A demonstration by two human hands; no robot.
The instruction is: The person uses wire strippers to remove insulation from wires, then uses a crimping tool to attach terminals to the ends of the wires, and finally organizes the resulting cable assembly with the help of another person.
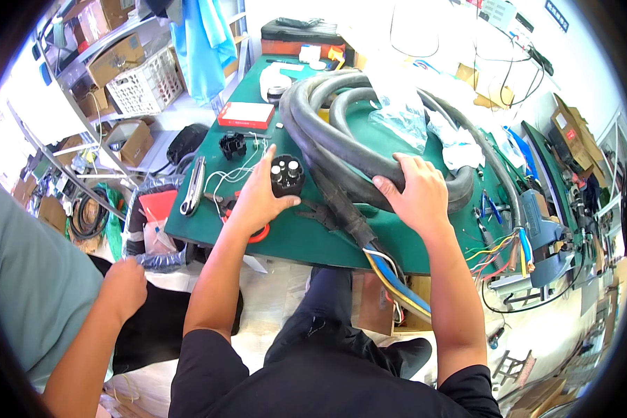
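My left hand (256, 196) holds a black round connector (285, 187) by its side, fingers above and thumb below. Several silver pins of different sizes show on its upper face. My right hand (419, 189) is closed over a thick black cable (361, 159), thumb on the near side; its fingertips are partly out of sight. The cable lies in a large coil on the green table (258, 132). One end hangs over the front edge, its sheath stripped back to blue, yellow and white wires (391, 275). Red-handled pliers (259, 233) lie beside my left wrist.
Left on the table are a folded multi-tool (194, 187), a red-and-white box (246, 115) and a black clamp-like part (233, 145). A blue-grey bench vise (547, 233) stands at the right, near another stripped cable end (520, 249). A co-worker's hand (123, 289) is at the left.
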